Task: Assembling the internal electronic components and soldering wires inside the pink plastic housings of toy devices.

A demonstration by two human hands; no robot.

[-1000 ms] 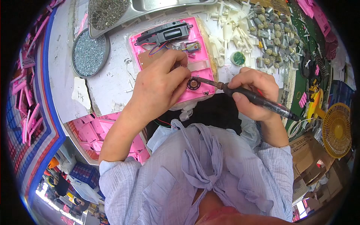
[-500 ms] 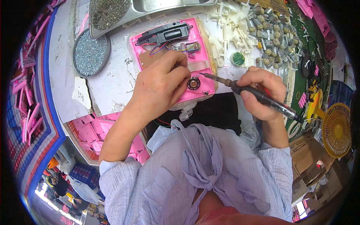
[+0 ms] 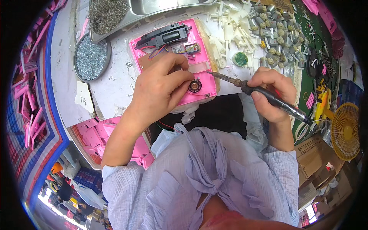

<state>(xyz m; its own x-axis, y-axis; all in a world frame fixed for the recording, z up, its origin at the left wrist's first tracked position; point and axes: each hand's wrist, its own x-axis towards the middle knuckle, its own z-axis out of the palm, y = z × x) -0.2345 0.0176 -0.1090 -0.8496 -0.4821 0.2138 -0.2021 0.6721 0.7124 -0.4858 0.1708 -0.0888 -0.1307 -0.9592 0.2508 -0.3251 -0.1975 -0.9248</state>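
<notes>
**Soldering iron beside a pink plastic housing**

The left hand (image 3: 159, 90) lies on the pink housing (image 3: 199, 69) on the bench (image 3: 111, 92), fingers pinched near a small round speaker (image 3: 194, 86). The right hand (image 3: 274, 94) grips the dark soldering iron (image 3: 268, 96), its metal tip at the housing's right edge. Around them are a round dish of shiny screws (image 3: 91, 57), white plastic parts (image 3: 230, 27) and small grey motors (image 3: 276, 30).

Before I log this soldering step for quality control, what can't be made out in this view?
- Head view: the left hand covers the middle of the pink housing, hiding what its fingertips pinch.
- Soldering iron: whether its tip touches the housing is too small to tell.
- Small speaker: its wire joints are too small.
</notes>
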